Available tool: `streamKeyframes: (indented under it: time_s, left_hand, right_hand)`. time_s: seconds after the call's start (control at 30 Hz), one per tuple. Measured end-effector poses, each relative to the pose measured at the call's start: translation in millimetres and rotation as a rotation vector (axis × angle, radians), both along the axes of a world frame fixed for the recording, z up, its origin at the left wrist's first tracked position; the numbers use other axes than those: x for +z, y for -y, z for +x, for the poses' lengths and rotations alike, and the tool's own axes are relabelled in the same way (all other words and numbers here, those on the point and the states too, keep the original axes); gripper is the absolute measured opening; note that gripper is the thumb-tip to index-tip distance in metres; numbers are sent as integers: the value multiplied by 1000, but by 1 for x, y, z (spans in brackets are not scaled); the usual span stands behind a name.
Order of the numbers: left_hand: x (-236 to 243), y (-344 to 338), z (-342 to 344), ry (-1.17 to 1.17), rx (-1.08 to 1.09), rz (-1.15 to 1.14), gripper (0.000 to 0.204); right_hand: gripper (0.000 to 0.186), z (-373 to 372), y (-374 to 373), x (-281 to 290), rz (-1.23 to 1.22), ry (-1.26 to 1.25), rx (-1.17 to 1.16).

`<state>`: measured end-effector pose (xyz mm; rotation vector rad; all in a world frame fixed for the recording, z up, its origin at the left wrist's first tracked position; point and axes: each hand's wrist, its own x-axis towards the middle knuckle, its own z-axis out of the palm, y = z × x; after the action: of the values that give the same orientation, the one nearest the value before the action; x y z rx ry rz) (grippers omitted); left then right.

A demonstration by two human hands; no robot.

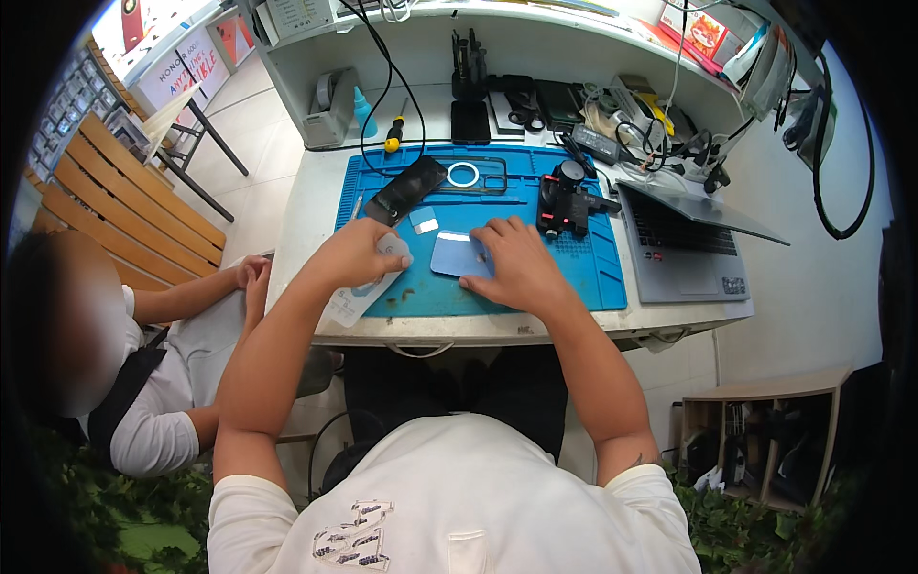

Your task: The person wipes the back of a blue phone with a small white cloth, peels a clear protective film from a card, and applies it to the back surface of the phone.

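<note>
A pale, partly see-through packet or sheet with print on it [350,305] is pinched in my left hand [366,256], over the left front part of the blue work mat [449,298]. My right hand [521,265] grips the right side of a light blue, flat, phone-shaped piece [449,253] with a whitish strip along its top, thumb at its lower edge. The two hands are apart. Between and beyond them lies a small white and pale blue square [424,220]. A dark phone [406,190] lies tilted on the mat just past my left hand.
A clear case with a white ring [464,174] and a black clamp-like fixture [568,203] are farther back on the mat. An open laptop [682,251] stands at right. Behind are a yellow screwdriver [393,138], a blue bottle [363,112] and tangled cables [639,124]. Another person [163,383] sits at left.
</note>
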<state>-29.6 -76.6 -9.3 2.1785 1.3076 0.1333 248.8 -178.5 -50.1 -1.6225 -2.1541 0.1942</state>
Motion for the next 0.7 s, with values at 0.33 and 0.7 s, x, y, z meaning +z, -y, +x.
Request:
streamKeyframes:
  time_s: [0.33,0.7]
  left_hand:
    - [-7,-5,33,194,191,-248,42]
    - [-4,-15,50,57,140,-172,41]
  right_hand:
    - [72,-1,1,-7,-4,-121,-89]
    - [73,-1,2,-11,-23,-167,-120]
